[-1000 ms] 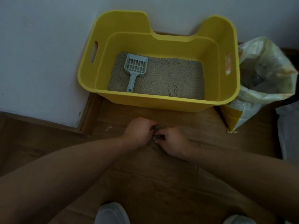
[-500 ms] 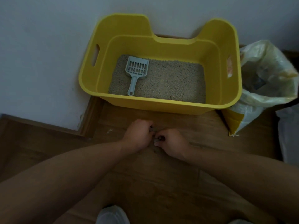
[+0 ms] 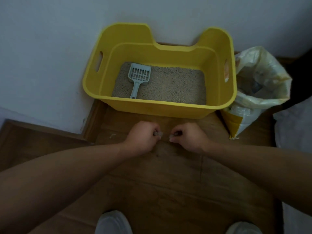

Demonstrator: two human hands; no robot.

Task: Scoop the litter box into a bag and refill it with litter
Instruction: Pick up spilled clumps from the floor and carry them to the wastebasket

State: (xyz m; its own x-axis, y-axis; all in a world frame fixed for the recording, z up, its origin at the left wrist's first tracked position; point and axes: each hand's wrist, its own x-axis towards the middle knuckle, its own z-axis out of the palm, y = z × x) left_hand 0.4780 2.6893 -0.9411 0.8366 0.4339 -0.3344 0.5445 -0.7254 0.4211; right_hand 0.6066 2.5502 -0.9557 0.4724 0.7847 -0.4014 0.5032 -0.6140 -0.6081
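Person stands bent over the wood floor (image 3: 168,191). Left hand (image 3: 143,135) and right hand (image 3: 188,138) are low, just in front of the box and slightly apart. Fingers curled, each pinching a grey bit (image 3: 158,133); can't tell what it is. Yellow box (image 3: 152,108) sits against the wall (image 3: 50,56), litter (image 3: 177,85) inside. Scoop (image 3: 139,76) lies on the litter, left side, handle toward the person. Open sack (image 3: 244,112) is just beside the box's right wall. White shoe (image 3: 113,222) at the bottom edge.
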